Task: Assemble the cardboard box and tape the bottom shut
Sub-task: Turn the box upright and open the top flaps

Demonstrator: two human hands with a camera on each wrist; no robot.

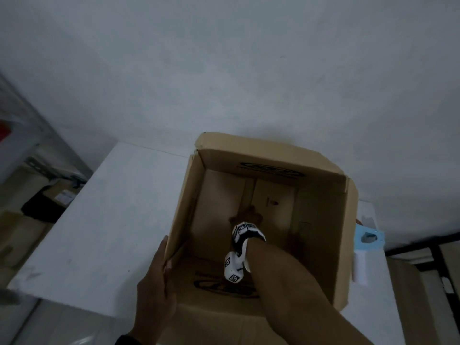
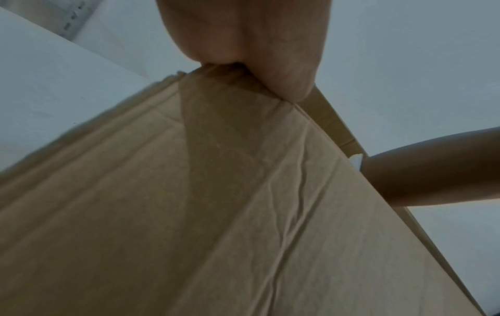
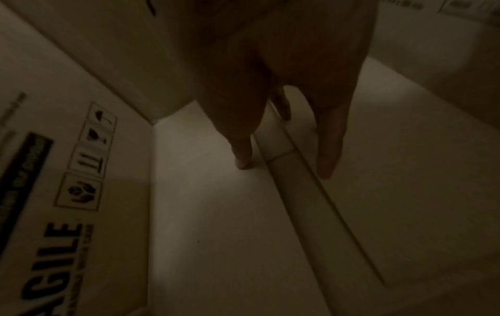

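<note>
The fingers (image 1: 165, 247) of the left hand (image 1: 155, 292) lie fairly straight along the outside of the cardboard box (image 1: 263, 220), the thumb hooked over the rim of its left wall, so the wall is held between thumb and fingers. The box stands open-topped on a white bench (image 1: 99, 207), and beyond the left fingers lies bare bench. The right hand (image 1: 249, 215) reaches deep inside, past a wrist band with printed markers (image 1: 245, 231); from the head view its fingers are mostly hidden in shadow on the box floor. Right of that hand, outside the box, a pale blue object (image 1: 368, 239) is half hidden by the box wall and hard to identify.

From the left wrist, the left hand (image 2: 251, 42) grips the top edge of the box (image 2: 189, 213) wall; the fingertips are out of sight behind the cardboard. The right forearm (image 2: 432, 171) enters over the rim.

The right wrist view is dark. The right hand's (image 3: 286, 64) fingers (image 3: 331, 139) stretch out straight, spread either side of the bottom seam (image 3: 303, 192), holding nothing; one fingertip touches the box floor (image 3: 216, 213). To their left, a printed wall reads partly "AGILE", cut off.
</note>
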